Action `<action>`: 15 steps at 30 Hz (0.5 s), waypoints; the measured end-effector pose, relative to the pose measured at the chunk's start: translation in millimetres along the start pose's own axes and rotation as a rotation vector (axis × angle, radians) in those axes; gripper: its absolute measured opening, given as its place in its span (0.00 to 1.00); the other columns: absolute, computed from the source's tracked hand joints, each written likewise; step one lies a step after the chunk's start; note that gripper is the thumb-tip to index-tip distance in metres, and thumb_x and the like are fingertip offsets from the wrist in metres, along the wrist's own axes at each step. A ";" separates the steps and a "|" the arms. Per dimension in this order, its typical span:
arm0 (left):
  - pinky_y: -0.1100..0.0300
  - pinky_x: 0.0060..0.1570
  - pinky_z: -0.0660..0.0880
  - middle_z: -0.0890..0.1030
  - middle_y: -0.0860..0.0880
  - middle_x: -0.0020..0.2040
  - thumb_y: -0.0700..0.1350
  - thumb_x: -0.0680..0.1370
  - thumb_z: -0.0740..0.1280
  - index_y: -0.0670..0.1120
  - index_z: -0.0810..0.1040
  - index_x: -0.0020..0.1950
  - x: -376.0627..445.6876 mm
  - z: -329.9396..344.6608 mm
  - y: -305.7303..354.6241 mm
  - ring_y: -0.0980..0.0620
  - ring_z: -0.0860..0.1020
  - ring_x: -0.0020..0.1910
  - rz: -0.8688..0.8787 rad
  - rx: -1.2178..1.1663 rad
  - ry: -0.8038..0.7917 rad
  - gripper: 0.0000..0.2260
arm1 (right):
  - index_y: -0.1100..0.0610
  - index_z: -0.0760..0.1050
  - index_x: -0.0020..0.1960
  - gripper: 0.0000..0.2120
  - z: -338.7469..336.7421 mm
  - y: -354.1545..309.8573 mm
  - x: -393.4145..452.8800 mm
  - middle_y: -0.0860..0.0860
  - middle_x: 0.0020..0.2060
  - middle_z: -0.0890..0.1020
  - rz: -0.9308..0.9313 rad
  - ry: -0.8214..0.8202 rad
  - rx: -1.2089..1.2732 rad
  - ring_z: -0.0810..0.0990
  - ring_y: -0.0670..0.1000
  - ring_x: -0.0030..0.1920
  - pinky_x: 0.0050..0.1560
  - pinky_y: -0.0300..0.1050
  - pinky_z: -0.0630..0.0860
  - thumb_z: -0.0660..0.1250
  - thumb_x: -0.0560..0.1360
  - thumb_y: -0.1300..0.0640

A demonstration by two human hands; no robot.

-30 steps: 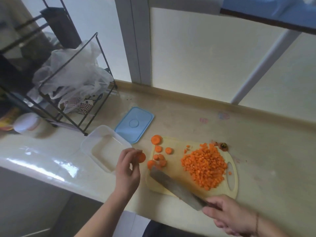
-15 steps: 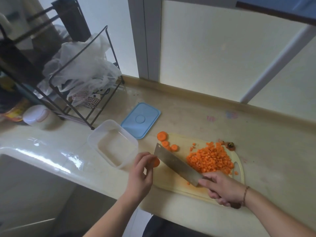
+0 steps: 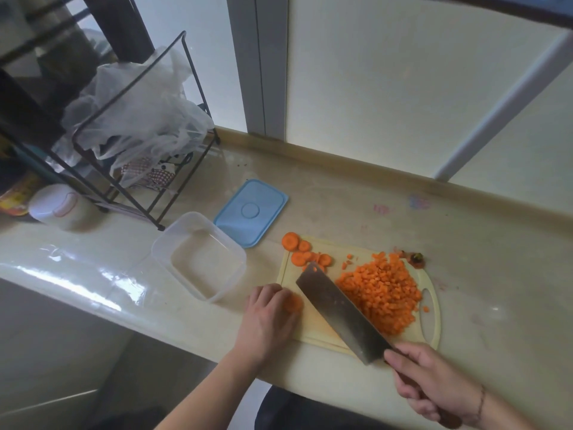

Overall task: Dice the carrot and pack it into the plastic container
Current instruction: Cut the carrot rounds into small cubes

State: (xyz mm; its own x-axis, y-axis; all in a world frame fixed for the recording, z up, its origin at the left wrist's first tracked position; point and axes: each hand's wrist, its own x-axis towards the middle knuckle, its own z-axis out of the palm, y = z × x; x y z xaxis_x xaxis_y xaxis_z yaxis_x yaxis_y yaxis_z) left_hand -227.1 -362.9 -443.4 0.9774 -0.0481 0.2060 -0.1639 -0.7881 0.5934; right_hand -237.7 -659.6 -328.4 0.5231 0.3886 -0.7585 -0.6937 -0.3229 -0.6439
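Left hand: my left hand sits at the near-left edge of the cutting board, fingers curled over a carrot slice and pinning it down; the slice is blurred
Right hand: my right hand is wrapped round the handle of the cleaver, blade angled toward 10 o'clock across the board, just right of the held slice
Diced carrot: I see a heap on the board at 3 o'clock from the blade, touching its far side
Loose slices: a few rounds lie at the board's 11 o'clock corner, one hanging off the edge
Container: the clear plastic container stands open at 9 o'clock from the board, just beside my left hand
Lid: the blue lid lies flat at 1 o'clock from the container, touching it
Elsewhere: a wire rack holding plastic bags stands at the counter's far left
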 end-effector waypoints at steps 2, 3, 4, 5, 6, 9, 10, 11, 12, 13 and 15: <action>0.56 0.53 0.71 0.78 0.51 0.55 0.56 0.76 0.66 0.51 0.78 0.59 -1.8 0.6 0.9 0.50 0.71 0.52 0.010 0.017 0.002 0.15 | 0.56 0.67 0.41 0.26 -4.5 10.4 -3.0 0.57 0.27 0.68 0.050 -0.012 -0.007 0.64 0.47 0.19 0.20 0.34 0.61 0.72 0.64 0.36; 0.56 0.53 0.71 0.78 0.51 0.55 0.57 0.76 0.66 0.51 0.78 0.59 -2.2 0.5 1.7 0.50 0.71 0.52 0.009 0.023 0.002 0.16 | 0.58 0.66 0.42 0.27 -6.9 13.6 -3.9 0.57 0.27 0.68 0.069 -0.013 -0.016 0.64 0.47 0.19 0.20 0.35 0.61 0.72 0.65 0.37; 0.55 0.52 0.71 0.78 0.51 0.55 0.57 0.76 0.66 0.51 0.78 0.60 -2.4 0.8 2.4 0.49 0.71 0.53 0.005 0.031 0.003 0.16 | 0.59 0.65 0.42 0.27 -9.8 15.8 -4.8 0.57 0.27 0.68 0.078 -0.009 -0.025 0.64 0.47 0.19 0.20 0.35 0.61 0.72 0.65 0.38; 0.54 0.52 0.72 0.78 0.51 0.55 0.57 0.75 0.66 0.51 0.78 0.60 -2.6 1.5 2.7 0.49 0.71 0.53 0.001 0.044 0.005 0.17 | 0.59 0.65 0.42 0.27 -12.3 17.3 -6.5 0.57 0.27 0.68 0.077 0.000 -0.030 0.64 0.47 0.19 0.20 0.35 0.61 0.72 0.65 0.38; 0.52 0.52 0.72 0.78 0.51 0.55 0.58 0.75 0.66 0.51 0.77 0.60 -2.5 2.5 3.3 0.49 0.71 0.54 -0.005 0.061 0.009 0.17 | 0.59 0.66 0.42 0.27 -15.7 18.6 -8.1 0.57 0.26 0.68 0.072 0.018 -0.025 0.64 0.47 0.20 0.20 0.35 0.61 0.72 0.66 0.38; 0.50 0.52 0.71 0.78 0.51 0.55 0.59 0.74 0.66 0.51 0.77 0.59 -1.9 6.3 5.5 0.48 0.70 0.54 -0.006 0.099 0.013 0.18 | 0.59 0.70 0.43 0.22 -25.9 21.4 -14.8 0.58 0.27 0.68 0.049 0.109 0.041 0.64 0.47 0.20 0.21 0.35 0.62 0.70 0.69 0.40; 0.50 0.52 0.71 0.78 0.52 0.55 0.59 0.74 0.66 0.52 0.77 0.60 -1.6 7.6 6.7 0.48 0.71 0.54 0.005 0.105 0.011 0.18 | 0.60 0.71 0.44 0.20 -28.0 22.5 -16.3 0.59 0.27 0.68 0.040 0.131 0.057 0.64 0.47 0.20 0.21 0.35 0.62 0.68 0.69 0.43; 0.50 0.52 0.72 0.77 0.52 0.55 0.59 0.74 0.66 0.52 0.76 0.60 -1.3 9.1 8.4 0.48 0.71 0.54 0.020 0.112 0.006 0.18 | 0.60 0.71 0.46 0.18 -28.4 22.7 -17.6 0.59 0.27 0.68 0.031 0.140 0.067 0.64 0.47 0.20 0.21 0.35 0.62 0.67 0.70 0.45; 0.50 0.52 0.72 0.77 0.53 0.55 0.60 0.74 0.66 0.53 0.75 0.60 -0.8 10.9 10.6 0.48 0.71 0.54 0.035 0.118 -0.004 0.18 | 0.60 0.73 0.46 0.16 -27.1 22.6 -19.0 0.59 0.27 0.68 0.020 0.142 0.076 0.64 0.47 0.20 0.21 0.35 0.62 0.66 0.70 0.46; 0.50 0.53 0.72 0.77 0.53 0.55 0.61 0.74 0.66 0.53 0.75 0.60 -0.5 13.1 13.0 0.48 0.71 0.54 0.047 0.121 -0.016 0.19 | 0.58 0.75 0.46 0.13 -24.3 21.9 -21.0 0.59 0.27 0.68 0.003 0.137 0.085 0.64 0.47 0.20 0.21 0.35 0.62 0.66 0.71 0.47; 0.52 0.56 0.68 0.77 0.53 0.56 0.64 0.75 0.66 0.53 0.76 0.61 -1.0 17.1 17.4 0.50 0.70 0.54 0.061 0.118 -0.040 0.20 | 0.50 0.79 0.43 0.08 -15.7 20.1 -24.0 0.58 0.26 0.68 -0.047 0.125 0.083 0.64 0.47 0.20 0.20 0.34 0.60 0.65 0.73 0.47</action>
State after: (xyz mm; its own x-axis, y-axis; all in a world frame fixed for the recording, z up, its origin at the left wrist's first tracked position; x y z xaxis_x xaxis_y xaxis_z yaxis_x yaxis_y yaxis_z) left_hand -228.7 -387.1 -446.5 0.9710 -0.1204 0.2067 -0.2085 -0.8494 0.4848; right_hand -256.5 -689.0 -324.7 0.6097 0.2895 -0.7379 -0.7029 -0.2328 -0.6721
